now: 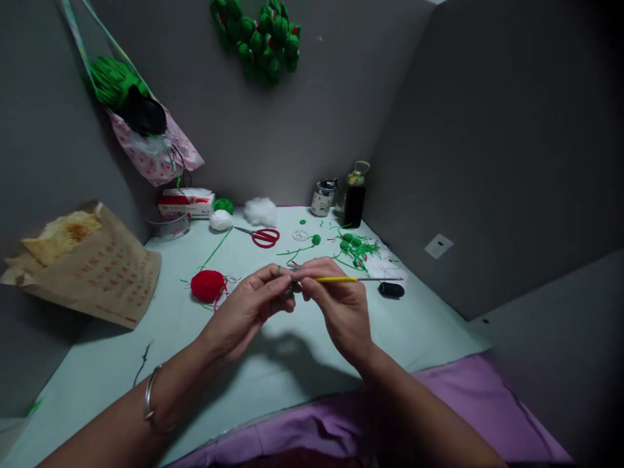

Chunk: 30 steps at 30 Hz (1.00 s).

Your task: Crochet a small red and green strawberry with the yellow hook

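My left hand point(251, 303) pinches a small piece of green crochet point(289, 290), mostly hidden by the fingers, with green yarn round one finger. Touching it at the fingertips, my right hand point(341, 309) is closed on a crochet hook with a yellow handle point(334, 279); a thin metal shaft points right. A small metallic tip shows between the hands. Left of my left hand lies a red yarn ball point(208, 286). Beyond the hands are red-handled scissors point(264, 238) and a small green crocheted ball point(316, 240).
White stuffing point(260, 212), a white yarn ball point(221, 220), a jar point(322, 198) and a black phone point(354, 207) line the back. Green pieces point(355, 247) and a dark spool point(390, 290) lie right. A paper food bag point(107, 273) stands left.
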Available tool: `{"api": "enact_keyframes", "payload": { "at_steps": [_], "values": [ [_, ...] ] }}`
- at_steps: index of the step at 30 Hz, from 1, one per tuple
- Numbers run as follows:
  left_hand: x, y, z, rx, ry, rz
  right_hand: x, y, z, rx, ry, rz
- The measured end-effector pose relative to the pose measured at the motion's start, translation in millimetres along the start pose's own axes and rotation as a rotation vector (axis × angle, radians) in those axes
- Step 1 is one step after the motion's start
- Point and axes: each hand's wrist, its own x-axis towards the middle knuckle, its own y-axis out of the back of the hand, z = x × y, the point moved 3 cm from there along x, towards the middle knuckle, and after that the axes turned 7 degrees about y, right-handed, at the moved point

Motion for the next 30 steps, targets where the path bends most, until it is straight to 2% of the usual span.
{"api": "enact_keyframes", "payload": {
  "at_steps": [2, 5, 7, 9, 11, 15, 21, 26, 30],
  "values": [
    [6, 5.0, 2, -0.08, 0.016, 0.004, 8, 2, 4, -0.1, 0.087, -0.069],
    [15, 20.2, 5, -0.096, 0.013, 0.039, 25, 14, 24, -0.274, 0.167, -0.257],
    [18, 33.5, 5, -0.09, 0.035, 0.06, 35, 27, 48, -0.437, 0.084, -0.38],
    [19, 46.4, 2, -0.092, 0.058, 0.085, 39, 38, 77, -0.741, -0.031, -0.621],
    [19, 56.0, -2, -0.102, 0.07, 0.11, 37, 45, 101, -0.834, -0.094, -0.712],
    [18, 62.3, -11, -0.134, 0.079, 0.146, 26, 49, 133, -0.987, -0.201, -0.71],
    [18, 62.6, -8, -0.227, 0.015, 0.213, 24, 53, 147, -0.971, -0.301, -0.631],
    [16, 58.3, -14, -0.179, 0.093, 0.033, 29, 57, 142, -0.733, -0.358, -0.521],
    [13, 60.0, -15, -0.113, 0.106, -0.042, 28, 48, 119, -0.429, -0.368, -0.58]
  ]
}}
